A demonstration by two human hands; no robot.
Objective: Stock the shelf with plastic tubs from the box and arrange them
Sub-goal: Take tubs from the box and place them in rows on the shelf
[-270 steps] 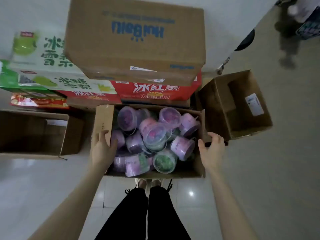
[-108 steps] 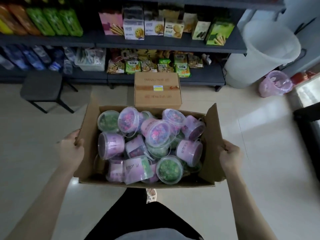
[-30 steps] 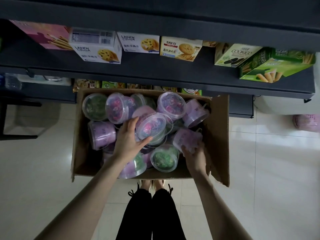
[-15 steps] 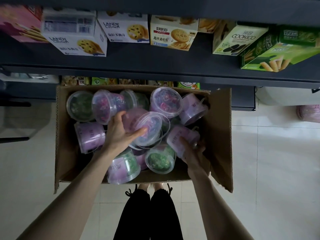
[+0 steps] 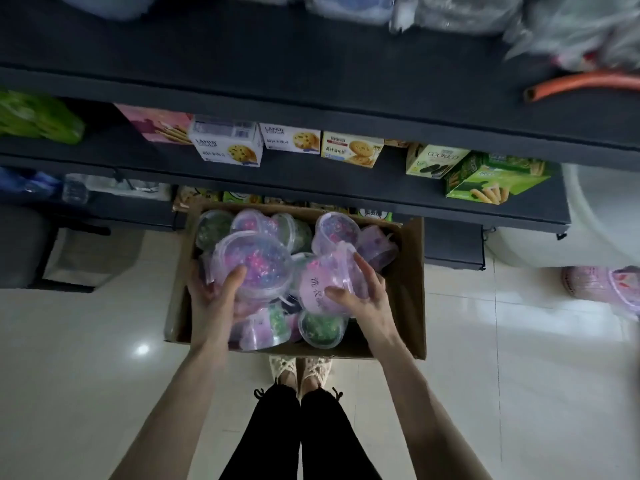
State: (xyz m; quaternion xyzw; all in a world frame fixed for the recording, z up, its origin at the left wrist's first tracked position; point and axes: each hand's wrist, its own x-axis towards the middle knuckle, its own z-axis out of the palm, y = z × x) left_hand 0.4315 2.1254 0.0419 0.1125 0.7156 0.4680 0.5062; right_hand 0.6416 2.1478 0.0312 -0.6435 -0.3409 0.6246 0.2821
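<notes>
The left grip (image 5: 214, 301) curls around a clear-lidded tub (image 5: 256, 259); the right grip (image 5: 365, 297) clasps a purple tub (image 5: 322, 285). Both are held just above the other tubs (image 5: 322, 329) heaped in the cardboard box (image 5: 410, 299), in front of the dark shelf (image 5: 311, 181) of biscuit boxes (image 5: 351, 148).

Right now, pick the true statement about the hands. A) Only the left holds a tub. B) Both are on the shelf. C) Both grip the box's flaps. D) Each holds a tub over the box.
D: the left hand holds a clear-lidded tub and the right hand a purple tub, above the cardboard box.
</notes>
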